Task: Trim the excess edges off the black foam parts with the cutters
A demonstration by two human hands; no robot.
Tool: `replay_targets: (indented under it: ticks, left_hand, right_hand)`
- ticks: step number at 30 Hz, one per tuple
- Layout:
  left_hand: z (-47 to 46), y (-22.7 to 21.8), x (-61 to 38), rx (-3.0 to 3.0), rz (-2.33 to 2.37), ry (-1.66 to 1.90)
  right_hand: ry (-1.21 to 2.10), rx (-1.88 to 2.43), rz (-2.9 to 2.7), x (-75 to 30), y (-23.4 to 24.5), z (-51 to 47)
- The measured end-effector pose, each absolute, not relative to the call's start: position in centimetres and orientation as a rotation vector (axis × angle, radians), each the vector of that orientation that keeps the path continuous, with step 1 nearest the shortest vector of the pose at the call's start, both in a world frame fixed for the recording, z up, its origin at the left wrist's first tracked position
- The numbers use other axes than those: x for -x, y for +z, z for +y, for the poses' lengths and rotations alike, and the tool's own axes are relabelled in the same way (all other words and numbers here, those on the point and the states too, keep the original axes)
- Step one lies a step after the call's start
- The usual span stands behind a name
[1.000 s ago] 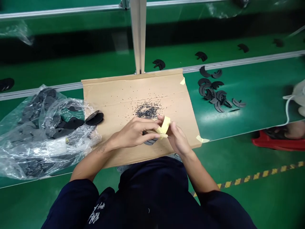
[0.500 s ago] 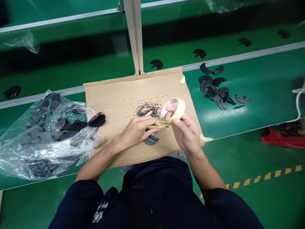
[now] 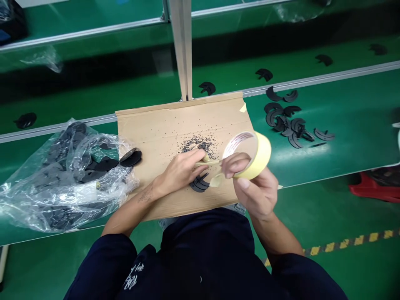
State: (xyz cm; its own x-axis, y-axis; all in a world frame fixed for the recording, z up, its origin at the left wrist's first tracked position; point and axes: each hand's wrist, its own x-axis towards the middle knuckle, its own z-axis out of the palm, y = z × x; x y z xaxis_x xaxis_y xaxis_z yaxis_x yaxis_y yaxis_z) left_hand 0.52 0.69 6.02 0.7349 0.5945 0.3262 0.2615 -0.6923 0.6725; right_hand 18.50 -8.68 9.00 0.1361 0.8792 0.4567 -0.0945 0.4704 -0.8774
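Observation:
My right hand grips a roll of yellowish masking tape, its fingers reaching through the ring and the thumb on the outer edge. A short flap of tape hangs by those fingertips. Over the cardboard sheet, my left hand is closed in a pinch on a narrow strip of tape. Whether that strip still joins the roll, I cannot tell. Dark curved parts lie just below my left fingertips, partly covered. Many tiny black bits are scattered on the cardboard beyond both hands.
At left, a clear plastic bag holds dark round parts, some spilling onto the cardboard. Several black curved pieces lie on the green bench at right, others along the back ledge. A metal post rises behind the cardboard. Something red stands at right.
My right hand and the tape roll have moved right and toward me, away from my left hand. The tape flap now hangs near the right fingertips. The whole view has shifted slightly.

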Motion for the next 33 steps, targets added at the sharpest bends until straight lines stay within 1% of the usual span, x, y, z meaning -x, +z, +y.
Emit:
replay_targets:
  ticks: [5, 8, 13, 20, 26, 33]
  left_hand:
    - [0.2, 8.2, -0.2, -2.328, 0.481, 0.751]
    - [-0.1, 8.6, -0.2, -2.266, 0.446, 0.738]
    - [-0.4, 8.2, -0.6, -2.171, 0.522, 0.747]
    - [-0.3, 8.0, -0.8, -2.140, 0.529, 0.790]
    - [-0.3, 7.9, -0.8, -2.101, 0.533, 0.811]
    - [0.1, 8.0, -0.3, -2.110, 0.628, 0.989]
  right_hand:
    - [0.620, 0.870, -1.167, -20.2, 8.5, -6.3]
    - [0.688, 0.906, -1.187, -20.5, 8.0, -5.7]
    - [0.842, 0.807, -1.289, -19.2, 8.7, -6.3]
    - [0.794, 0.725, -1.480, -18.5, 9.4, -7.3]
    - [0.748, 0.700, -1.510, -18.5, 9.3, -7.7]
    - [0.619, 0.652, -1.760, -17.7, 8.0, -9.5]
